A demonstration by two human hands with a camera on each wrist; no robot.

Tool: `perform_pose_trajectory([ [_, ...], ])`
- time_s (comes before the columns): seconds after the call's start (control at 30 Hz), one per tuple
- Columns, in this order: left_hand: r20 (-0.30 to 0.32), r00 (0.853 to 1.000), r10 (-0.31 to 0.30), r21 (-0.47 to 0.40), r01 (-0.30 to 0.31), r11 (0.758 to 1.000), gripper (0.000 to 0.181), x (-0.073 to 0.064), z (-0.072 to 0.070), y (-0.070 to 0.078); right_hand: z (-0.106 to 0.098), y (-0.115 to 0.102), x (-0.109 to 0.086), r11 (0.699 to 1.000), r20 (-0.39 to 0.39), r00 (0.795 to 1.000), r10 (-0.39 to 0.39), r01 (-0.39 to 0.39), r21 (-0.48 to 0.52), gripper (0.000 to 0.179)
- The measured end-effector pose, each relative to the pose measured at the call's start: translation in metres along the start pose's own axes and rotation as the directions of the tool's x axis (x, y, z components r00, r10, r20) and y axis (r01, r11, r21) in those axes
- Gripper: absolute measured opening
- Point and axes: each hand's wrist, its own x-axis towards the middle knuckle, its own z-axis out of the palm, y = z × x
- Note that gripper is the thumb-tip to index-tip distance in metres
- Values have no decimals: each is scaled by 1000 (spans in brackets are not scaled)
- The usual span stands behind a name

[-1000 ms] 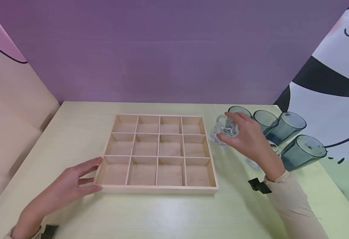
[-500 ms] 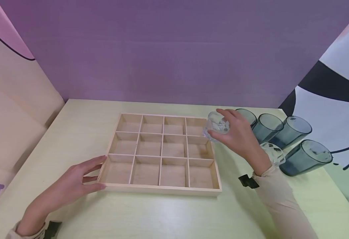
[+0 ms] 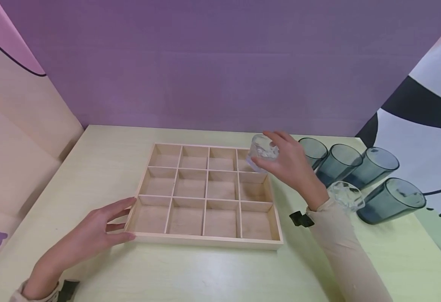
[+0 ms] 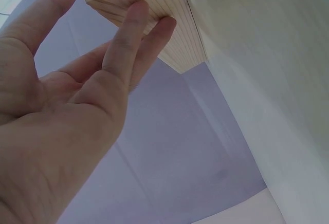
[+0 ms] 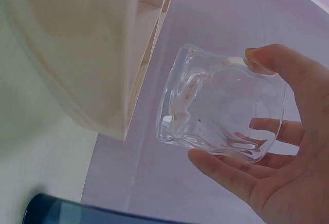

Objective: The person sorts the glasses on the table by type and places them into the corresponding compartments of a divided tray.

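Note:
A clear glass cup with a wavy, squarish base (image 5: 221,106) is held between the thumb and fingers of my right hand (image 3: 290,163). In the head view the cup is over the back right compartment of a pale wooden divided box (image 3: 205,240); the right wrist view shows it raised above the box, base toward it. My left hand (image 3: 88,237) rests at the box's front left corner. Its fairly straight fingertips (image 4: 134,13) touch the wooden side, with the thumb by the front corner. The box's compartments show bare wood.
Several blue-grey tumblers, among them a front one (image 3: 392,201), stand along the table's right side. Another clear glass cup (image 3: 345,195) is among them, partly behind the right sleeve (image 3: 341,235). A purple backdrop (image 3: 220,67) rises behind the table (image 3: 212,272).
My right hand has carried the clear glass cup leftward from beside the tumblers to over the box's back right corner. My left hand stays at the box corner. The head view has shifted slightly.

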Motion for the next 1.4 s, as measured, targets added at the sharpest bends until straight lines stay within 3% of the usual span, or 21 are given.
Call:
perform_pose_trajectory([
  [0.33, 3, 1000, -2, 3, 2, 1000, 82, -2, 1, 2, 7, -2, 8, 999, 23, 999, 35, -35, 24, 70],
  [0.67, -17, 1000, 17, 23, -17, 1000, 81, -5, 1, 2, 20, 5, 12, 999, 47, 999, 13, -15, 43, 73],
  [0.93, -8, 1000, 7, 16, -7, 1000, 82, -5, 0, 1, 28, 10, 12, 999, 90, 995, 42, -43, 6, 74],
  [1.4, -7, 1000, 16, 27, -15, 1000, 81, -6, -1, 2, 41, 16, 11, 1000, 127, 992, 10, -7, -26, 77],
])
